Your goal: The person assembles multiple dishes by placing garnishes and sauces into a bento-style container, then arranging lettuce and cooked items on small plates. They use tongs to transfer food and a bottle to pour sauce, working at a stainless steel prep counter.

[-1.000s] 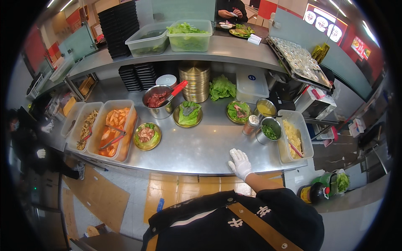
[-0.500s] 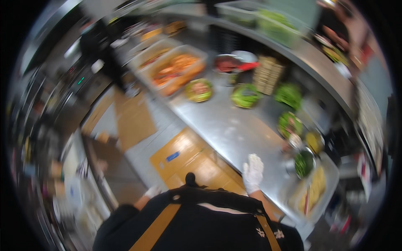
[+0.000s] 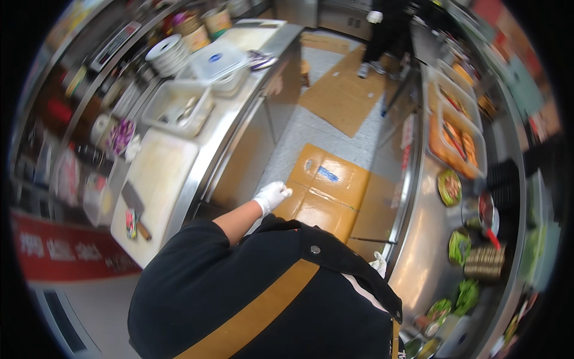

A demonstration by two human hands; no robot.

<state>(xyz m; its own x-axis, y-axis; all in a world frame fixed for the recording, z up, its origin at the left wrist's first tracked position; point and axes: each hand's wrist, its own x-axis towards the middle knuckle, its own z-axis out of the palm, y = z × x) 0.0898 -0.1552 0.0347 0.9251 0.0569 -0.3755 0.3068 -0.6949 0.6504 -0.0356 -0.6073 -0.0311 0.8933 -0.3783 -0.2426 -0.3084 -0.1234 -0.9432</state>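
Two steel counters — one left counter (image 3: 209,143), one right counter (image 3: 418,239) — with an open strip of floor (image 3: 276,149) between. On that strip, one glossy cardboard sheet (image 3: 326,210). To the left, one white cutting board (image 3: 158,176) near the edge, and on it one cleaver (image 3: 133,199). To the right, three lettuce servings (image 3: 460,248) toward the back, with bare steel along the front edge. Over the cardboard's side, a left hand (image 3: 272,197) in a narrow, curled grip, contents unclear. Just beside the right counter's edge, a right hand (image 3: 378,264), partly hidden — no telling its grip.
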